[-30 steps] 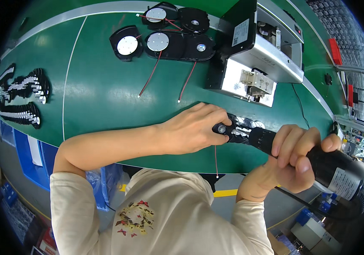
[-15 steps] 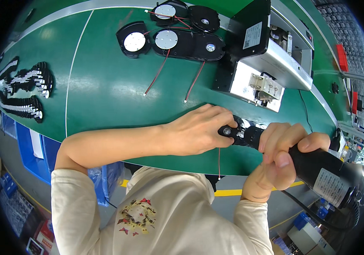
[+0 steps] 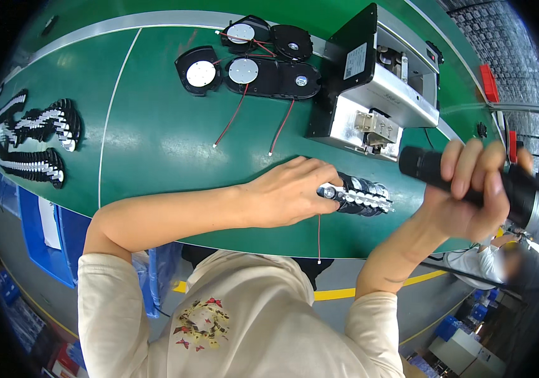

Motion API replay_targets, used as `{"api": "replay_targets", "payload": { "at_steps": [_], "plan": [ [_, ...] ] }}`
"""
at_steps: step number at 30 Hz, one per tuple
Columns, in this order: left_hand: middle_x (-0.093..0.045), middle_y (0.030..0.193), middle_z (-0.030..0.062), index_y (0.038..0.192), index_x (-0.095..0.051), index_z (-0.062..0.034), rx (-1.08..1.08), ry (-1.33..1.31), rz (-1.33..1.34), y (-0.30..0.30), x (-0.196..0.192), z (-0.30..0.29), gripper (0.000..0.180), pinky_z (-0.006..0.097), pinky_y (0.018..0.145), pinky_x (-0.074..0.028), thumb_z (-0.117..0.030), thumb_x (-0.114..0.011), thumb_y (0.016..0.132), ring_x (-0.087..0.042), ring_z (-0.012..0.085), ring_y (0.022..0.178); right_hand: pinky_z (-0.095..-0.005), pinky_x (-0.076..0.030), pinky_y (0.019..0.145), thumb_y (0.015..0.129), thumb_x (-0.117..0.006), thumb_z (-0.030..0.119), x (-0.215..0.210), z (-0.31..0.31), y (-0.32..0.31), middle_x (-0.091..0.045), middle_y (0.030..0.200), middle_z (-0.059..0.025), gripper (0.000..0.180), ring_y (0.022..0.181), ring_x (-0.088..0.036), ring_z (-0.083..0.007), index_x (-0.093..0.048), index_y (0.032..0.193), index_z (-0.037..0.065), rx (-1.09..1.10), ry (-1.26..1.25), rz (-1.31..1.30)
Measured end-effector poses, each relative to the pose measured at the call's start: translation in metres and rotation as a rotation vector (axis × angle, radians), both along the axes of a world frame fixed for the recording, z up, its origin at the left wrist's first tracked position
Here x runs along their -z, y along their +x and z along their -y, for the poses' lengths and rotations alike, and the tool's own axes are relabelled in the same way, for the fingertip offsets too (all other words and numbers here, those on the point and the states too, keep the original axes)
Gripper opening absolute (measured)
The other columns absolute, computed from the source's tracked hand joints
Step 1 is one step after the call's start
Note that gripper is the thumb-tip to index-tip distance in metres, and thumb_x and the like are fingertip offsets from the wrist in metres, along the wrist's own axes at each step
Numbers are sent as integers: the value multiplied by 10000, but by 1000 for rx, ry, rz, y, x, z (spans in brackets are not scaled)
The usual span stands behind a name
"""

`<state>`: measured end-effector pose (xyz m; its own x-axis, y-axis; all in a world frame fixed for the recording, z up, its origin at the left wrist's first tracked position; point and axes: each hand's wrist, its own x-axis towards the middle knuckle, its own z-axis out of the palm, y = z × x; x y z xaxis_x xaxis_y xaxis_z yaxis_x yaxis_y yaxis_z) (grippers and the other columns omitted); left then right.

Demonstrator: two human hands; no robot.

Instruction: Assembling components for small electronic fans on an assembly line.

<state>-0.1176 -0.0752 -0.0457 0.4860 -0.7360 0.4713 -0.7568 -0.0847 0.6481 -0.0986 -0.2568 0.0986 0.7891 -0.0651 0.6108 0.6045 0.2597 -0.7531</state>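
My right hand [image 3: 474, 195] is wrapped round a black electric screwdriver [image 3: 430, 167], held up above the right part of the table. Its front end points left, apart from the parts below. My left hand [image 3: 291, 192] is closed at the left end of a row of black parts with silver-white pieces [image 3: 364, 194] lying on the table. Thumb and forefinger grip the end part, which has a round metal spot; the other fingers and what lies under the palm are hidden. A thin red wire [image 3: 319, 236] with a white tip comes out below this hand.
A metal and black machine [image 3: 383, 94] stands behind the row. Black housings with white discs [image 3: 243, 70] and red wires lie at the far middle. Stacked black-and-white parts [image 3: 49, 123] are at the left, and a blue bin [image 3: 42, 233] is beside the table. Another person [image 3: 477, 261] shows at right.
The screwdriver has come up and away to the right with my right hand, off the row of parts. My left hand stays at the row's left end. The view has shifted slightly.
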Motion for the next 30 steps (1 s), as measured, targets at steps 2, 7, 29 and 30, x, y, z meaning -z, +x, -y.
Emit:
{"api": "replay_targets", "payload": {
  "at_steps": [2, 7, 29, 30],
  "plan": [
    [-538, 1130, 104, 973, -683, -128, -7, -10, 2, 1, -1, 0, 197, 437, 919, -445, -155, -673, 778, -524, 324, 1104, -280, -349, 550, 800, -497, 81, -1, 7, 17, -375, 658, 6, 361, 509, -362, -91, -519, 1159, 110, -20, -83, -20],
    [-516, 1122, 96, 960, -680, -127, -24, -12, 24, 0, 2, 0, 212, 402, 907, -433, -115, -634, 754, -509, 277, 1063, -294, -361, 549, 798, -472, 59, 15, 3, 31, -405, 665, -17, 368, 512, -370, -109, -509, 1163, 85, -62, -49, -118],
    [-542, 1114, 82, 936, -712, -130, -48, 11, -1, -2, 2, -2, 194, 403, 908, -457, -157, -683, 746, -533, 298, 1099, -338, -433, 447, 774, -563, -45, 43, -6, -54, -462, 612, -56, 401, 418, -453, -165, -402, 1114, 93, -48, -49, -164],
    [-542, 1114, 82, 936, -712, -130, -54, 12, -4, -3, 3, -2, 194, 403, 908, -457, -157, -683, 746, -533, 298, 1099, -345, -443, 453, 768, -569, -58, 43, -7, -55, -472, 619, -61, 414, 425, -462, -168, -403, 1112, 99, -58, -76, -163]
  ]
}}
